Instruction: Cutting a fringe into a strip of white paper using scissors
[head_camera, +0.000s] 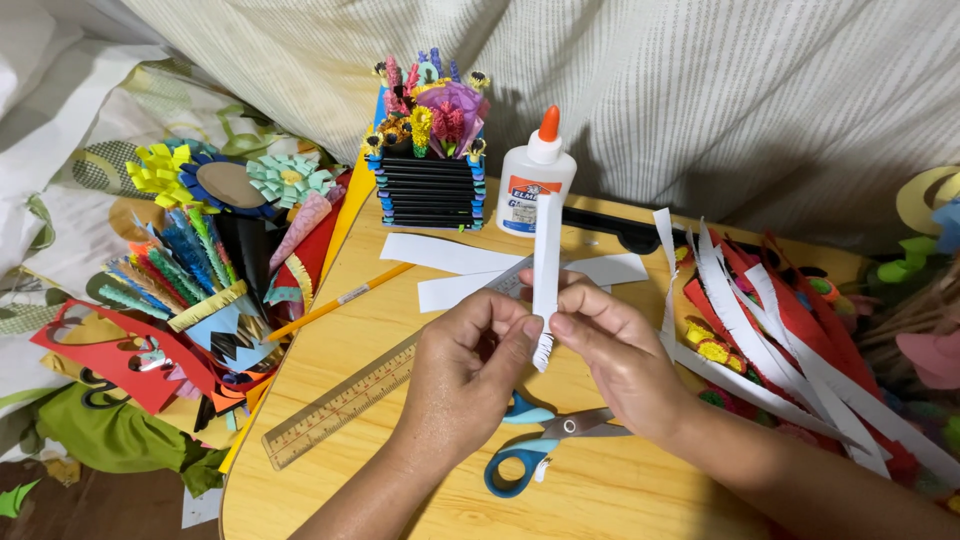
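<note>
My left hand (468, 365) and my right hand (610, 345) meet over the middle of a small wooden table (400, 470). Both pinch one upright white paper strip (546, 255) with a fringed lower end that hangs just below my fingers. The strip's top rises in front of a white glue bottle (532, 185) with an orange cap. Blue-handled scissors (540, 450) lie shut on the table right under my wrists. A wooden ruler (345, 400) lies slantwise to the left of my left hand.
White paper strips (455, 270) and a yellow pencil (335, 303) lie behind my hands. Several fringed white and red strips (780, 330) pile at the right. A black box of paper flowers (428, 150) stands at the back. Colourful paper crafts (200, 260) crowd the left.
</note>
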